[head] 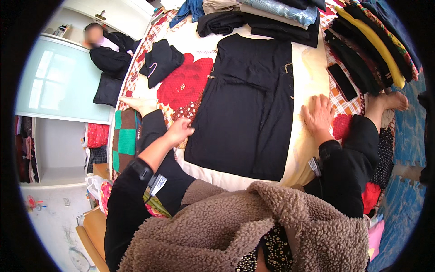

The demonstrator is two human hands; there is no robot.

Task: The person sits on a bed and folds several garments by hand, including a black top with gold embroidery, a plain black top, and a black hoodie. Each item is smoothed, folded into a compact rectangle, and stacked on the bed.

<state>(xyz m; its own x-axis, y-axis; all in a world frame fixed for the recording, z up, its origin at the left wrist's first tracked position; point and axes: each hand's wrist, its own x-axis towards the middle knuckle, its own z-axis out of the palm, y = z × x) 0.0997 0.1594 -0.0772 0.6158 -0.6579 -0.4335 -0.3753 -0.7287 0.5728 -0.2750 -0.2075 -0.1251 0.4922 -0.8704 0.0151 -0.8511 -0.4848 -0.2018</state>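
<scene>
A black garment (244, 105) lies spread flat on the flowered bed cover (307, 64) between my outstretched legs. My left hand (180, 131) is at the garment's left edge, fingers curled with the fingertips close to the cloth; whether they pinch it cannot be told. To the right of the garment, my right hand (318, 114) rests palm down on the cover with its fingers spread, holding nothing. A crumpled black garment (162, 63) with a pale loop lies at the upper left. Folded black clothes (221, 23) lie just beyond the spread garment's top edge.
Folded clothes, one yellow (373, 44), stand in a row at the upper right, beside a smartphone (342, 82). A green and brown knitted piece (125, 139) lies by my left leg. A person in black (110, 54) is beyond the bed's left edge, near a glass-fronted cabinet (61, 81).
</scene>
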